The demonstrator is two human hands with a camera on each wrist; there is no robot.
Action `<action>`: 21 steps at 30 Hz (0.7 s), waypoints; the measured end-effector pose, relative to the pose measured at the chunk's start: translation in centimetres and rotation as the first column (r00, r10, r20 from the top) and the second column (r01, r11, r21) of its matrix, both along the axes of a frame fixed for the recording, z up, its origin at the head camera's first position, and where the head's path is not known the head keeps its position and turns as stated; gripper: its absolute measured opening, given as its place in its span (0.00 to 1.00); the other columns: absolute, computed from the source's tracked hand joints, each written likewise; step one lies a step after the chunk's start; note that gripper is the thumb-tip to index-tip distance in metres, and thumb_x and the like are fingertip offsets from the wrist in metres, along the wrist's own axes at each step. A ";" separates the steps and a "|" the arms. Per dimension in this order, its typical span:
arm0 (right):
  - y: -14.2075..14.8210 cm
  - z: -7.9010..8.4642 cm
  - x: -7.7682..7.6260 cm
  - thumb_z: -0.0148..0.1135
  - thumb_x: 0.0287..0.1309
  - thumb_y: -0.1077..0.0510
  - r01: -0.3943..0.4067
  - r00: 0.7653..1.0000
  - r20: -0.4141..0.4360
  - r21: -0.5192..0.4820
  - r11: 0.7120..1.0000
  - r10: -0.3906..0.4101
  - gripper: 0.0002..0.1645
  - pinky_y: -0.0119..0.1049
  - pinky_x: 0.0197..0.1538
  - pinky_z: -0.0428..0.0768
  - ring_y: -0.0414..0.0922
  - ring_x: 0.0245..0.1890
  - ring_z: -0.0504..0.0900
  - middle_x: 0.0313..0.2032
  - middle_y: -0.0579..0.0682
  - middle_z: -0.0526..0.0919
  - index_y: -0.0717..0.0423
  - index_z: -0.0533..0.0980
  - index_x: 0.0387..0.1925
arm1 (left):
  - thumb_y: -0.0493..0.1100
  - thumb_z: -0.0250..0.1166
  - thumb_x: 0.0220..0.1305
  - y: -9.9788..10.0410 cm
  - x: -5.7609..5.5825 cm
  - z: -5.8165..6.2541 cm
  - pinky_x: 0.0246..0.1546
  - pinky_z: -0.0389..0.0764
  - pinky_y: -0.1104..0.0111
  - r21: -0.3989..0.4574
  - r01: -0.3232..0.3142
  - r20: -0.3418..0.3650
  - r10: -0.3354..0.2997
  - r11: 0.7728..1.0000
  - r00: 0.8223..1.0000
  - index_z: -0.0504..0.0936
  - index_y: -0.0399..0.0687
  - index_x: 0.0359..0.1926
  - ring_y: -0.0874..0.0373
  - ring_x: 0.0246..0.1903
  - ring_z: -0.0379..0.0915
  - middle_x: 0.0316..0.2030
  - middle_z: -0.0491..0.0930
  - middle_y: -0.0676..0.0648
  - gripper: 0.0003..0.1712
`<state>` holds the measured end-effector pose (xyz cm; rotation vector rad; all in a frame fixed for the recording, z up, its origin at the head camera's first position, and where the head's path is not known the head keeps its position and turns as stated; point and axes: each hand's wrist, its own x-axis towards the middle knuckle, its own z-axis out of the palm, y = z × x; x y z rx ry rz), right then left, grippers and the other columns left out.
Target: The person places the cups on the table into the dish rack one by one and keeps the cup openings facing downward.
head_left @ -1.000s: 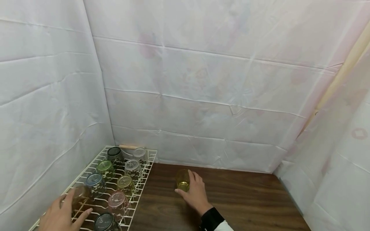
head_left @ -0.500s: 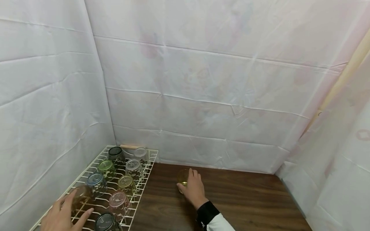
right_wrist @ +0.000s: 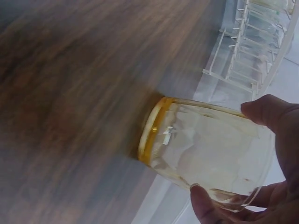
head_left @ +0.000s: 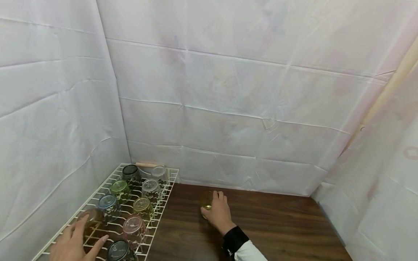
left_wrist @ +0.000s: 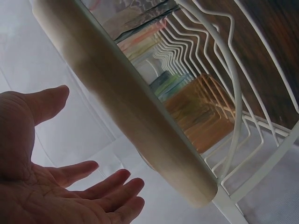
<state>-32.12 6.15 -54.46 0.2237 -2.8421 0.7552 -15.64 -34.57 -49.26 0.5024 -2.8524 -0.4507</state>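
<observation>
My right hand point(head_left: 219, 214) grips a yellow-tinted drinking glass point(right_wrist: 210, 144) near its rim, thumb on one side and fingers on the other. Its thick amber base is down at the dark wooden tabletop point(head_left: 277, 224). At the lower left, my left hand point(head_left: 73, 241) hovers over the wire rack point(head_left: 153, 235) beside an upside-down amber-brown glass point(head_left: 93, 217). The left wrist view shows those fingers point(left_wrist: 112, 196) spread and loosely bent, with nothing between them, next to a pale wooden bar point(left_wrist: 126, 107) along the rack's end.
Several upturned glasses stand in two rows on the rack, among them a blue one point(head_left: 109, 206), a green one point(head_left: 121, 190), a pink one point(head_left: 134, 228) and a dark grey one point(head_left: 119, 251). White cloth walls point(head_left: 222, 137) enclose the table at the back and sides.
My right hand has settled lower around the yellow glass, and its wrist has tilted slightly. My left hand has shifted a little to the right and down, its fingers lower against the amber-brown glass.
</observation>
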 end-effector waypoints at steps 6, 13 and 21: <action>0.1 -0.4 0.0 0.77 0.60 0.41 0.011 1.000 0.005 -0.002 1.000 -0.011 0.54 0.52 0.57 0.85 0.60 0.70 0.74 0.70 0.65 0.71 0.65 0.66 0.77 | 0.68 0.77 0.59 0.1 0.4 0.0 0.55 0.73 0.23 -0.021 0.034 -0.053 -0.035 0.999 0.998 0.62 0.29 0.73 0.17 0.55 0.70 0.61 0.68 0.16 0.60; 0.3 -0.7 0.3 0.79 0.56 0.44 0.013 1.000 -0.021 -0.096 0.995 -0.016 0.54 0.53 0.54 0.85 0.60 0.68 0.75 0.70 0.65 0.71 0.64 0.66 0.76 | 0.71 0.75 0.58 -0.3 0.4 -0.2 0.52 0.75 0.24 -0.036 0.070 -0.041 -0.072 0.997 0.997 0.63 0.28 0.73 0.15 0.54 0.71 0.60 0.69 0.14 0.62; 0.2 -0.4 1.0 0.81 0.54 0.44 0.049 0.997 -0.033 -0.371 0.927 -0.066 0.54 0.53 0.60 0.84 0.57 0.63 0.80 0.66 0.62 0.73 0.61 0.66 0.74 | 0.70 0.75 0.59 0.0 0.8 0.0 0.49 0.75 0.23 -0.052 0.090 -0.108 -0.095 0.995 0.990 0.65 0.29 0.70 0.14 0.52 0.72 0.59 0.71 0.14 0.59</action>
